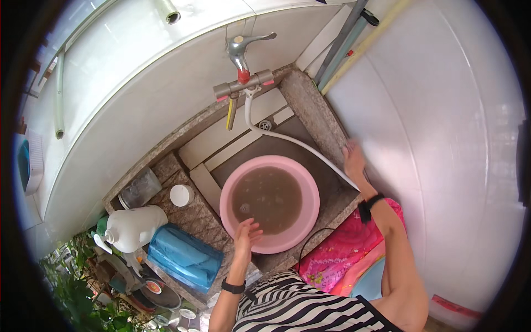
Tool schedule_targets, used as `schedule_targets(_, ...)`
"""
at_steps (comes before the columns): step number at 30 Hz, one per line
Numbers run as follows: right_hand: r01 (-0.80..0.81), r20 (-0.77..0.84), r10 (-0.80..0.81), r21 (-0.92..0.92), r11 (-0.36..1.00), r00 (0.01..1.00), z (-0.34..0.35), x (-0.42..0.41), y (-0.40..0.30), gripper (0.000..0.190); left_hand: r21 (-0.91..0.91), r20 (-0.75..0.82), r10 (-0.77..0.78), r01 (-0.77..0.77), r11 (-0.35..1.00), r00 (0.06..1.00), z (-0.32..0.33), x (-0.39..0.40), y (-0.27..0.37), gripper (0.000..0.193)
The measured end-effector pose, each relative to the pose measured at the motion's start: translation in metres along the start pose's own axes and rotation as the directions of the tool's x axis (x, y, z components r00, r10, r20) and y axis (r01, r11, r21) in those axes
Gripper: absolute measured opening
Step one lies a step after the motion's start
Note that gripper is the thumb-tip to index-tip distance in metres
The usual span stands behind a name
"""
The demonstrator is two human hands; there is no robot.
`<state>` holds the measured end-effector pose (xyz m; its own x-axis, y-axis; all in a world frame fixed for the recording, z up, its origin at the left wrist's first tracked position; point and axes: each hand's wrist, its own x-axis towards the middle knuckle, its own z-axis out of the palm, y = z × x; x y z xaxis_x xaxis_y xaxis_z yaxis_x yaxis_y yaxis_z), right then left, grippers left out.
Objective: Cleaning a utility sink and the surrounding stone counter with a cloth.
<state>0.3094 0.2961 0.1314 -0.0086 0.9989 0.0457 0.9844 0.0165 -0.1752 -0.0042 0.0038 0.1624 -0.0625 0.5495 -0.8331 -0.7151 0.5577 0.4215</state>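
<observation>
A pink plastic basin [312,199] holding cloudy brown water stands in a stone sink [317,112]. My left hand [248,235] is over the basin's near left rim, its fingers apart and holding nothing. At the sink's right edge is my right hand [353,159], close to the end of a white hose [305,146]; its fingers are blurred, and whether it grips anything cannot be told. The hose runs down from a metal tap [239,52] with a branched fitting [244,84] on the wall. A small drain [264,125] lies beyond the basin.
On the stone ledge at left are a white pump bottle [139,226], a blue plastic packet [184,257], a white round lid or cup [181,195] and a clear container [143,189]. Pink patterned fabric [332,253] lies below my right forearm. Poles [344,45] lean in the back corner.
</observation>
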Motion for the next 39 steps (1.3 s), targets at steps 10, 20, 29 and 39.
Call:
schedule_targets(10,0.076,0.182,-0.096,0.115,0.990,0.979,0.024,0.111,-0.085,0.038,0.023,-0.140,0.000,0.004,1.000,0.990,0.004,0.005,0.014,0.035)
schedule_targets(20,-0.123,0.245,0.112,0.029,0.992,0.963,-0.033,-0.087,0.100,0.040,0.008,0.005,0.018,-0.018,1.000,1.000,0.010,0.001,0.003,0.035)
schedule_targets(29,-0.113,0.050,0.112,0.009,0.994,0.992,0.022,0.032,-0.002,0.034,-0.059,-0.078,-0.055,0.050,0.997,0.995,-0.012,0.005,-0.005,0.037)
schedule_targets(39,0.577,-0.214,-0.577,-0.067,0.814,0.788,0.032,0.097,-0.117,0.048,-0.095,-0.183,0.013,-0.031,0.995,0.983,-0.031,0.016,0.013,0.038)
